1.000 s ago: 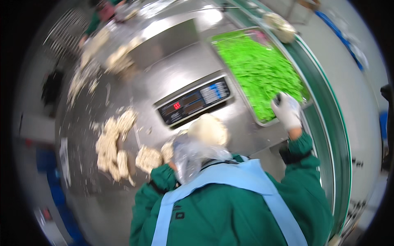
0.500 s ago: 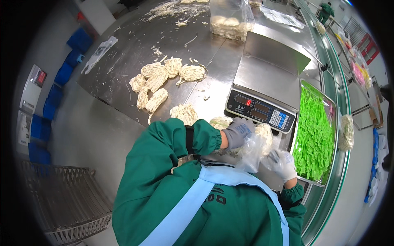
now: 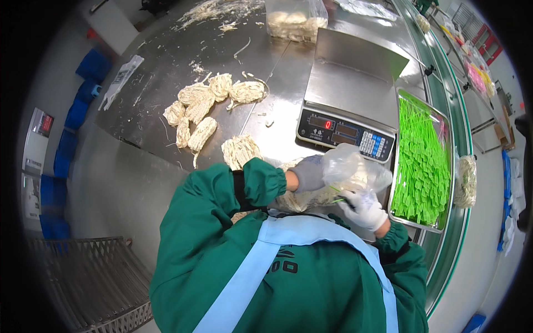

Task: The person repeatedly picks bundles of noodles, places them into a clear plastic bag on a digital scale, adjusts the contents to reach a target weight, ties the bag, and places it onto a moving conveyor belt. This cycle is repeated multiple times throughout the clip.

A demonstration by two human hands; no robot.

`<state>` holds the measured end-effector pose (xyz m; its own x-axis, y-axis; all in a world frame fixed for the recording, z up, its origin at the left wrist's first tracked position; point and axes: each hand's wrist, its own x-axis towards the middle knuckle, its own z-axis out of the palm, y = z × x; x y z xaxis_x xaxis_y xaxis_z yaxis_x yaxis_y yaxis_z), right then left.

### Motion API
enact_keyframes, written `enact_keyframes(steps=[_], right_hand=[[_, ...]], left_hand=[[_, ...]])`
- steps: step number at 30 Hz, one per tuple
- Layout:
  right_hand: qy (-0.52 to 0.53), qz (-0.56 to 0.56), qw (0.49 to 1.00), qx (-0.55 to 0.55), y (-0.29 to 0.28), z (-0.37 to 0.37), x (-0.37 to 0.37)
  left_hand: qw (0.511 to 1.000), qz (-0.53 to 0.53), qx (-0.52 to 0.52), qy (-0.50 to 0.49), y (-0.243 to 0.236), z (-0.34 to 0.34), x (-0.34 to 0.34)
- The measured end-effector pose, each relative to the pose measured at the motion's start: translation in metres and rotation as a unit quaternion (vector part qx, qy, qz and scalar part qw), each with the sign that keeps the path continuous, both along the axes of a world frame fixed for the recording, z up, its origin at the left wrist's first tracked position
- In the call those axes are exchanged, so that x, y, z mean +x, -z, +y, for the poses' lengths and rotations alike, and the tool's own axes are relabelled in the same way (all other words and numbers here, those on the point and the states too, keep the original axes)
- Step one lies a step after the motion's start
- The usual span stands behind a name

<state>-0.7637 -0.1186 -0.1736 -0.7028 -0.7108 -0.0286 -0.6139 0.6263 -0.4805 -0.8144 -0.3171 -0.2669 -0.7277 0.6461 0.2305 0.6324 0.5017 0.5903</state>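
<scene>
My left hand (image 3: 310,173), in a grey glove, is closed on a clear plastic bag (image 3: 355,166) whose loose top puffs out beyond the fingers. Pale noodles (image 3: 302,201) show through the plastic under and beside that hand. Close by on the right, my right hand (image 3: 363,210) in a white glove pinches a thin green plastic tie (image 3: 335,188) against the bag's gathered part; most of the tie is hidden by the fingers. Left of my left sleeve lies a noodle bundle (image 3: 241,151), and several more bundles (image 3: 199,102) sit farther off on the steel table (image 3: 166,72).
Beyond my hands stands a digital scale (image 3: 347,125). To its right, a metal tray (image 3: 393,216) holds many green ties (image 3: 419,166). A conveyor (image 3: 455,144) with a bagged noodle pack (image 3: 465,180) runs along the right. A larger noodle bag (image 3: 297,22) stands at the back.
The bag's top has swung up and right, toward the scale. My right hand has moved left against the bag, and a green tie now shows in its fingers. The view has shifted slightly.
</scene>
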Motion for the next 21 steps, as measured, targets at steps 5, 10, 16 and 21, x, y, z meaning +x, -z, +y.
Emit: enact_keyframes(steps=[5,10,16,21], right_hand=[[0.082,-0.029,0.995,-0.053,0.022,0.023,0.011],[0.177,-0.377,0.780,-0.467,0.016,-0.002,0.011],[0.310,-0.614,0.661,-0.301,0.009,-0.007,0.000],[0.343,-0.578,0.684,-0.284,0.027,-0.014,0.002]], left_hand=[[0.988,-0.035,-0.144,-0.037,-0.022,-0.002,0.025],[0.826,-0.455,0.259,-0.208,-0.025,-0.005,0.031],[0.770,-0.538,0.278,-0.201,-0.029,-0.015,0.025],[0.862,-0.439,0.209,-0.142,-0.020,-0.021,0.026]])
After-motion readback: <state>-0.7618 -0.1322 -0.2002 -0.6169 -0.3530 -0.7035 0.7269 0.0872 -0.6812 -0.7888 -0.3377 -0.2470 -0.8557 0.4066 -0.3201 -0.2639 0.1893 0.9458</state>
